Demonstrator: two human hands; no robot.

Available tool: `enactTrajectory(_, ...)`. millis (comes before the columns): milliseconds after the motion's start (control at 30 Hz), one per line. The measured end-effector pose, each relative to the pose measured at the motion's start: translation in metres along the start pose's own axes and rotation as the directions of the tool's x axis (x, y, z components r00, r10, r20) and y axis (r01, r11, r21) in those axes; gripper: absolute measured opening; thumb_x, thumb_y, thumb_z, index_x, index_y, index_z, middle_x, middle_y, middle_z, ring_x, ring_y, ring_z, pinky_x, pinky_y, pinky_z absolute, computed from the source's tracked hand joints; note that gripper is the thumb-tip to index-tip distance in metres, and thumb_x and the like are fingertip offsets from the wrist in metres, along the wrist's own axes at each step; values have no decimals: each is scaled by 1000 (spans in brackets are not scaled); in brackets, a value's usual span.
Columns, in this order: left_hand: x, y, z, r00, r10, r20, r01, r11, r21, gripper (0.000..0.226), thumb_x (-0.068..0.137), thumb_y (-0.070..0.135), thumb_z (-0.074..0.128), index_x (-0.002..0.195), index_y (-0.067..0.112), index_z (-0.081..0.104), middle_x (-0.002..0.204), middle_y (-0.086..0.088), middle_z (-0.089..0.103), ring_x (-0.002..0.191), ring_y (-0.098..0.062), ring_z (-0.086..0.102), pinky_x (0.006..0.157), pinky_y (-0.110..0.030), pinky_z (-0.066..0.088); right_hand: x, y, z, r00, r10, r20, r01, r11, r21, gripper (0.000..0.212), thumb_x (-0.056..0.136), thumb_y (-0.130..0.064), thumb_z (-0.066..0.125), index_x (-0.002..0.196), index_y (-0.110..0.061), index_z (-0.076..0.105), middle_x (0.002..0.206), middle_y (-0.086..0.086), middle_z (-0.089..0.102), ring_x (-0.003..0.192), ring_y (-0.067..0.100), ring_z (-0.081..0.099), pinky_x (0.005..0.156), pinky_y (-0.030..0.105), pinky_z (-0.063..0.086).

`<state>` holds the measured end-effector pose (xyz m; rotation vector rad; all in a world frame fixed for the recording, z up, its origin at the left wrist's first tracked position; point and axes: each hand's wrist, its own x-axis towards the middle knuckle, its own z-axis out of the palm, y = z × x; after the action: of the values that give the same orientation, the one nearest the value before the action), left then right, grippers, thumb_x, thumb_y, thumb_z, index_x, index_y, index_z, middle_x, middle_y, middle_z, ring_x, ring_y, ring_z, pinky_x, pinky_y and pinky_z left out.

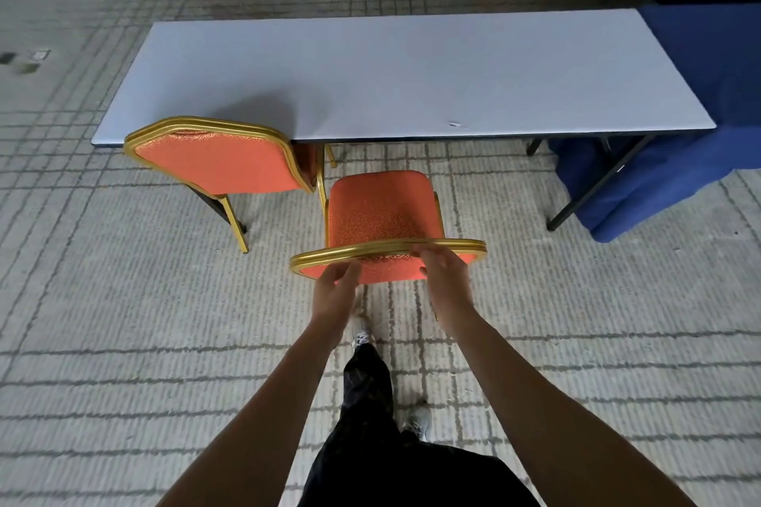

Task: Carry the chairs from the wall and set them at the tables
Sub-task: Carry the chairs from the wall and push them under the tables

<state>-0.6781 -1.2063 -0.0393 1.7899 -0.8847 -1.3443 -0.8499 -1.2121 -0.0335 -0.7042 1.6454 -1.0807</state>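
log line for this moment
right hand: grips backrest of orange gold-framed chair | left hand: touches backrest | chair: short of pale long table

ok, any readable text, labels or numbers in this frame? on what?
No text is readable.
small white tag on the table: too small to read.
Dark marking on the shoe: blurred.
No labels show on the held chair or the other chair.
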Motion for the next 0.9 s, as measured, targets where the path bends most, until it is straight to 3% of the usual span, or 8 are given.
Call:
enactTrajectory(67, 5, 0, 3, 969, -222, 104, 240, 948, -211, 23, 102, 37, 62, 111, 15, 64, 114, -6, 70, 107, -28, 67, 90, -42, 52, 0, -5, -1, 997, 58, -52, -53, 994, 93, 20, 93, -12, 56, 85, -17, 74, 89, 6, 76, 91, 28, 70, 84, 42, 55)
enactTrajectory(133, 18, 1, 6, 924, -336, 181, 381, 838, -390, 39, 103, 40, 59, 127, 10, 56, 125, -12, 65, 113, -35, 65, 96, -48, 53, 6, -10, -4, 982, 172, -75, -157, 971, 178, 21, 100, -15, 53, 87, -9, 68, 87, 11, 73, 86, 28, 65, 83, 43, 56)
enactTrajectory(267, 54, 13, 16, 825, -444, 350, 558, 543, -627, 72, 97, 49, 65, 145, 0, 41, 136, -25, 55, 124, -48, 56, 106, -61, 48, 28, 2, -5, 827, 482, 288, -547, 808, 220, 59, 100, -60, 51, 131, -10, 49, 137, 19, 59, 129, 35, 56, 102, 52, 53)
enactTrajectory(333, 72, 19, 21, 781, -460, 421, 600, 370, -709, 80, 94, 51, 67, 148, 0, 36, 137, -30, 51, 123, -51, 54, 98, -68, 49, 42, 7, 2, 797, 484, 361, -593, 739, 320, 76, 95, -67, 54, 147, -14, 38, 150, 21, 46, 141, 39, 45, 107, 57, 48)
enactTrajectory(400, 85, 23, 27, 771, -449, 451, 604, 289, -743, 79, 94, 49, 68, 149, 4, 35, 139, -33, 48, 122, -54, 52, 96, -74, 48, 58, 6, 12, 819, 447, 359, -568, 719, 400, 74, 97, -64, 54, 142, -6, 47, 146, 25, 52, 136, 37, 52, 110, 58, 45)
enactTrajectory(567, 105, 28, 45, 787, -484, 382, 563, 313, -765, 61, 97, 34, 66, 143, 2, 43, 135, -31, 56, 117, -52, 56, 84, -70, 52, 93, -6, 38, 836, 483, 262, -542, 649, 535, 56, 96, -40, 60, 137, -3, 55, 131, 28, 64, 119, 44, 64, 96, 64, 54)
enactTrajectory(767, 145, 77, 55, 825, -413, 385, 542, 386, -746, 45, 99, 24, 55, 134, -3, 49, 132, -30, 55, 118, -48, 54, 99, -66, 48, 149, -39, 57, 872, 437, 218, -474, 647, 598, 35, 88, -29, 56, 116, -7, 57, 113, 22, 60, 106, 40, 59, 104, 68, 43)
enactTrajectory(900, 172, 106, 56, 831, -420, 364, 534, 421, -733, 43, 92, 19, 55, 131, 0, 54, 135, -29, 55, 121, -46, 54, 104, -65, 48, 178, -65, 71, 875, 433, 218, -470, 649, 598, 39, 78, -30, 60, 110, -10, 54, 111, 21, 59, 102, 40, 58, 106, 72, 36)
